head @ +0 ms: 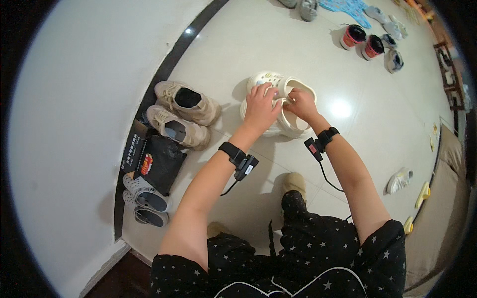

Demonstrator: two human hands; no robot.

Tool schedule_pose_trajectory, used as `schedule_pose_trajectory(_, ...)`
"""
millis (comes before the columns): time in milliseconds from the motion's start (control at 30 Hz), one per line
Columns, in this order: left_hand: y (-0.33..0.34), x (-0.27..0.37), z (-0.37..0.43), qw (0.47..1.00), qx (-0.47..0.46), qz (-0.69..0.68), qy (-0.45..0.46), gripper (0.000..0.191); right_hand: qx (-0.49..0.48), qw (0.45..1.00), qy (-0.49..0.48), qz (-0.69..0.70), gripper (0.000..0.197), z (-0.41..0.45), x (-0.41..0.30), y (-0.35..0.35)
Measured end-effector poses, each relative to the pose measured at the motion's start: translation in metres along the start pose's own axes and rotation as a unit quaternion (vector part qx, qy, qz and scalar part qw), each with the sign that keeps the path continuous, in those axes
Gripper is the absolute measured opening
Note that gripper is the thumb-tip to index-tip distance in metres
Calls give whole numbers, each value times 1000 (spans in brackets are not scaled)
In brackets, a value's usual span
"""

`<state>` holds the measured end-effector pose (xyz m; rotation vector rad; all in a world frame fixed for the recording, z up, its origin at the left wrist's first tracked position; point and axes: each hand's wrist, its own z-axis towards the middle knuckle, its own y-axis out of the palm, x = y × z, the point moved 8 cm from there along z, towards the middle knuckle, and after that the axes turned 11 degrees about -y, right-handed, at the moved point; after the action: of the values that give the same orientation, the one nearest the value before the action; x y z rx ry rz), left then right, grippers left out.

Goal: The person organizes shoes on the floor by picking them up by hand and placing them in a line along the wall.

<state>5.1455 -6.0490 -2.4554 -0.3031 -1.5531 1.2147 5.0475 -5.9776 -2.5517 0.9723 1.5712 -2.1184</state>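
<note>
A pair of white foam clogs stands side by side in front of me on the tiled floor, toes to the left. My left hand (pixel 261 108) lies across their toe ends, its fingers on the far clog (pixel 311 90) and its thumb by the near clog (pixel 296 131). With curled fingers, my right hand (pixel 302 105) grips the adjoining inner rims at the foot openings. Charms sit in the holes of the far clog's upper. My palms hide much of the near clog's toe. Each wrist wears a black strap with a small cabled device.
Along the wall at left stand beige lace-up sneakers (pixel 201 108), a black bag (pixel 162 164) and grey-white clogs (pixel 152 199). Pink-and-black shoes (pixel 352 37) and a blue cloth (pixel 346 9) lie farther off. A white shoe (pixel 398 181) and yellow slippers (pixel 422 195) are at right.
</note>
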Motion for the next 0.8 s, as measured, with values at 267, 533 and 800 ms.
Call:
schedule_pose_trajectory(267,-41,-47,3,965,121,78,-217,52,124,989,84,21,28,94,-46,21)
schedule_pose_trajectory(533,-54,-111,-2,939,193,37,-283,61,93,993,25,66,28,161,-71,59)
schedule_pose_trajectory(800,-41,-178,-9,888,189,-23,-419,60,74,992,-33,100,26,184,-81,92)
